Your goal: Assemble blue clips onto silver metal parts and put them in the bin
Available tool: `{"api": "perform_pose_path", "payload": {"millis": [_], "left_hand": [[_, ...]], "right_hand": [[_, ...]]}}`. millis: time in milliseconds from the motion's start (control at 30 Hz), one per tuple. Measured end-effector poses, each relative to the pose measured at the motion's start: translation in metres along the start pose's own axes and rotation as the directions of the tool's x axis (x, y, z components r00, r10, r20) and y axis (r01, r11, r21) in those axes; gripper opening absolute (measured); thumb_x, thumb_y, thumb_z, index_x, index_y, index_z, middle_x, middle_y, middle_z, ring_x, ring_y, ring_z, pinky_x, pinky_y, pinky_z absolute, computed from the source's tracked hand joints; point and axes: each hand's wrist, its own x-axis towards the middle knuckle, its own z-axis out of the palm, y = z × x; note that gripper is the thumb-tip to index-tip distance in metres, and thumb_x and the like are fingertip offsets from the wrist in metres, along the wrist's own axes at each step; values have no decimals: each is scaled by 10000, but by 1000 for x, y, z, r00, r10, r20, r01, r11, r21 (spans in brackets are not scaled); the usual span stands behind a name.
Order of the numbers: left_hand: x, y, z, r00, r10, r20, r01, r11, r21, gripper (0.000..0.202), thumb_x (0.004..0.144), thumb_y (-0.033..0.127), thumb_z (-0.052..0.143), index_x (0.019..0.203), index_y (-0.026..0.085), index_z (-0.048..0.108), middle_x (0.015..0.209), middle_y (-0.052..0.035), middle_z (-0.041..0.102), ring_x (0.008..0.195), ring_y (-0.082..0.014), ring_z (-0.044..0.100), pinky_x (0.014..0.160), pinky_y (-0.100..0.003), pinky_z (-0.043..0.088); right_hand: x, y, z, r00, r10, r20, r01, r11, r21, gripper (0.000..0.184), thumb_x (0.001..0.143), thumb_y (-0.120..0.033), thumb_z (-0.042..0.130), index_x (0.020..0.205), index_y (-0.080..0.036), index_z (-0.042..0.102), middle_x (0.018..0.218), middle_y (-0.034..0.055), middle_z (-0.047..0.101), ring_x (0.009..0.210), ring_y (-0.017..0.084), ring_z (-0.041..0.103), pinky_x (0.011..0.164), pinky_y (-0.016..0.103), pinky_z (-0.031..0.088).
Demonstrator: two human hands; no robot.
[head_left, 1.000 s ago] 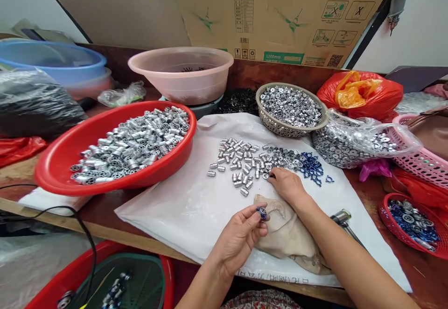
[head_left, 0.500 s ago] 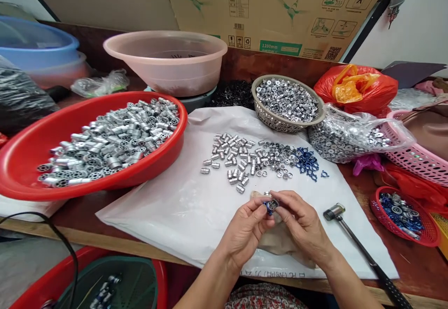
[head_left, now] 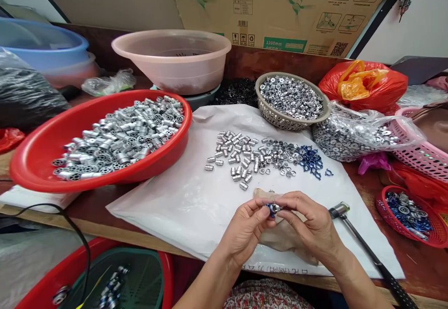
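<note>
Over a beige cloth-like pad (head_left: 280, 240), both hands are closed around a small blue-and-silver metal part (head_left: 274, 209). My left hand (head_left: 245, 228) pinches its blue side between thumb and fingers. From the other side, my right hand (head_left: 313, 218) grips the silver end with thumb and forefinger. Fingertips hide much of the piece. Beyond the hands lie loose silver cylinders (head_left: 241, 164), small silver rings (head_left: 283, 155) and a cluster of blue rings with side lugs (head_left: 311, 160). A hammer (head_left: 364, 239) with a black handle rests right of my right hand.
White plastic sheeting (head_left: 168, 206) covers the table's middle. A red basin (head_left: 31, 169) of silver cylinders stands left, a grey basket (head_left: 269, 113) of small metal parts behind. At right are a bag of parts (head_left: 336, 136) and a red basket (head_left: 383, 215). A red tub (head_left: 168, 271) sits below the edge.
The blue-and-silver part has turned between my fingers, its round open face no longer toward me. My right fingers have shifted their grip on it. The view has swung slightly left.
</note>
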Motion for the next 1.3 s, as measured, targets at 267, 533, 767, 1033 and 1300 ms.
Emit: {"api": "perform_pose_path", "payload": {"millis": [267, 533, 767, 1033, 1300], "left_hand": [[-5, 1, 3, 998, 39, -45, -35, 994, 100, 290, 555, 252, 832, 779, 106, 721, 702, -46, 682, 588, -87, 593, 546, -159, 461], [-5, -3, -2, 925, 333, -183, -238, 884, 402, 311, 699, 338, 719, 968, 181, 716, 899, -28, 624, 721, -119, 592, 669, -224, 515], [-4, 7, 5, 949, 185, -254, -153, 978, 142, 418, 611, 296, 793, 989, 171, 668, 738, 6, 583, 612, -93, 563, 494, -170, 440], [4, 7, 4, 984, 76, -162, -72, 997, 35, 315, 558, 243, 826, 807, 122, 677, 686, 4, 588, 546, -55, 496, 470, -150, 387], [4, -1, 13, 997, -29, -65, 28, 1000, -11, 291, 549, 202, 833, 771, 112, 669, 650, 12, 581, 559, -53, 505, 512, -146, 421]], "right_hand": [[-4, -2, 2, 1000, -12, -24, 12, 1000, -20, 212, 843, -185, 575, 1024, -248, 665, 864, 49, 678, 821, 164, 640, 711, 297, 540], [13, 17, 18, 967, 233, 107, -223, 970, -98, 154, 852, -244, 548, 860, -227, 701, 821, 22, 712, 764, 150, 662, 706, 259, 534], [81, 75, 25, 937, 341, 71, -293, 880, -374, 160, 750, -133, 598, 885, -176, 672, 935, 85, 673, 840, 219, 627, 778, 373, 484], [25, 24, 1, 984, 103, 147, -83, 987, -138, 242, 822, -147, 529, 1036, -217, 617, 938, 53, 644, 808, 148, 616, 719, 277, 515], [0, 13, -1, 996, 89, 6, -89, 989, 115, 302, 869, -197, 514, 1146, -263, 613, 1009, 59, 634, 928, 164, 617, 793, 295, 514]]}}
